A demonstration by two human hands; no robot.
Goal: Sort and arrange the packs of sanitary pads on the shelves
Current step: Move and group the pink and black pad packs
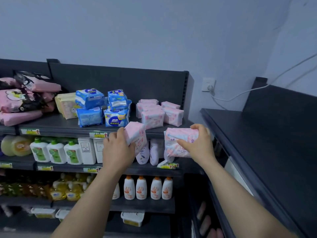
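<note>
Partly hiding both labels, left hand (118, 149) grips a tilted pink-white plastic pad pack (136, 132); right hand (197, 143), three o'clock, grips a second pack (180, 135).

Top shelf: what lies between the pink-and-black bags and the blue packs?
In the head view, pale yellow packs stand there, between the pink-and-black bags and the blue packs.
</note>
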